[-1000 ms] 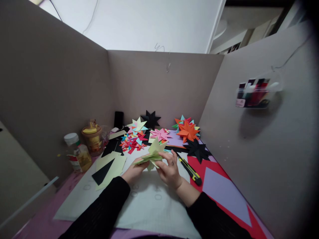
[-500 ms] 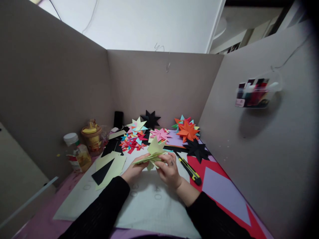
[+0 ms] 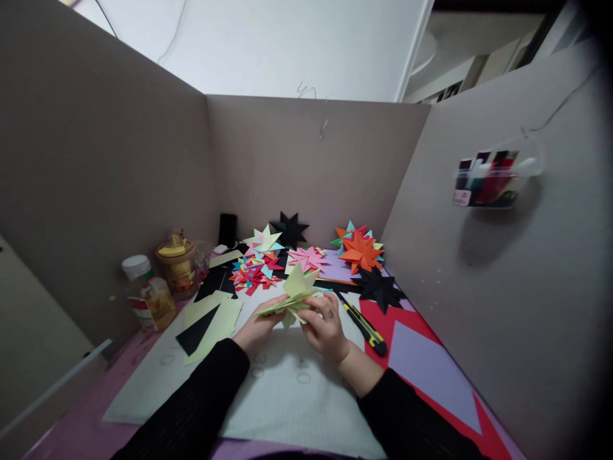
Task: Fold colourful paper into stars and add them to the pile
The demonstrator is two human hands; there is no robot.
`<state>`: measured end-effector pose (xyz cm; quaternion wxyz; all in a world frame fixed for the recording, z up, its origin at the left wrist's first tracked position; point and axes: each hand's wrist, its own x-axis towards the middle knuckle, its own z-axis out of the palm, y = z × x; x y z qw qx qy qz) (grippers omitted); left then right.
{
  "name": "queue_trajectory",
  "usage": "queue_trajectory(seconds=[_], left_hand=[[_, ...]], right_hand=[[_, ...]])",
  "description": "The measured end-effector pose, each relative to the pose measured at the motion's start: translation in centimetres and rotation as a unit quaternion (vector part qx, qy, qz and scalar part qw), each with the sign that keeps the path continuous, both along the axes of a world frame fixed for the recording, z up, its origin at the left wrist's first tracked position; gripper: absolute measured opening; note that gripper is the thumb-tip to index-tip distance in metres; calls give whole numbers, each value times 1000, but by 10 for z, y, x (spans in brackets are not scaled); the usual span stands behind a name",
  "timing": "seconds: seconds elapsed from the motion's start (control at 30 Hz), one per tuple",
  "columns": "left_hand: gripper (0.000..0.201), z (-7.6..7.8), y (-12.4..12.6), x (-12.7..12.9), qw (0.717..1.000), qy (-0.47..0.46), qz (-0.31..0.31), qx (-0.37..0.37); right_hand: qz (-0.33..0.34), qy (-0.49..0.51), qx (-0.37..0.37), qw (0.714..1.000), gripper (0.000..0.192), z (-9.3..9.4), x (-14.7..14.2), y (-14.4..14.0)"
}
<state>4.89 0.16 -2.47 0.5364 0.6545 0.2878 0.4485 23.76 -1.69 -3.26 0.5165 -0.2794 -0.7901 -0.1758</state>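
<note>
Head view: a white mat (image 3: 297, 402) covers the bench middle; on it, the left hand (image 3: 258, 329) and right hand (image 3: 326, 329) both pinch a pale-green folded paper star (image 3: 294, 295), spiky and creased. A slim black-yellow utility knife (image 3: 363, 324) lies just right.

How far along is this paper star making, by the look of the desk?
Done: several finished stars, such as the orange star and black star. In hand: left hand and right hand hold a part-folded pale yellow star. Left: uncut pale yellow sheets.
</note>
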Motion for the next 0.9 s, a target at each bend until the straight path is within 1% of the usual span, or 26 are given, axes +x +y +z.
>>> queue_trajectory(seconds=[0.27, 0.5, 0.7, 0.8, 0.9], left_hand=[[44, 1, 0, 0, 1000, 2, -15, 17], [46, -5, 3, -1, 1000, 8, 8, 4], [44, -1, 1, 1, 1000, -7, 0, -3], [43, -1, -1, 2, 1000, -22, 12, -19], [46, -4, -1, 4, 998, -38, 19, -55]], right_hand=[[-4, 4, 2, 1000, 21, 0, -1, -1], [2, -1, -5, 1000, 20, 2, -1, -1], [2, 4, 4, 1000, 20, 2, 0, -1], [-18, 13, 11, 1000, 22, 1, -1, -3], [-36, 19, 20, 999, 24, 2, -1, -4]])
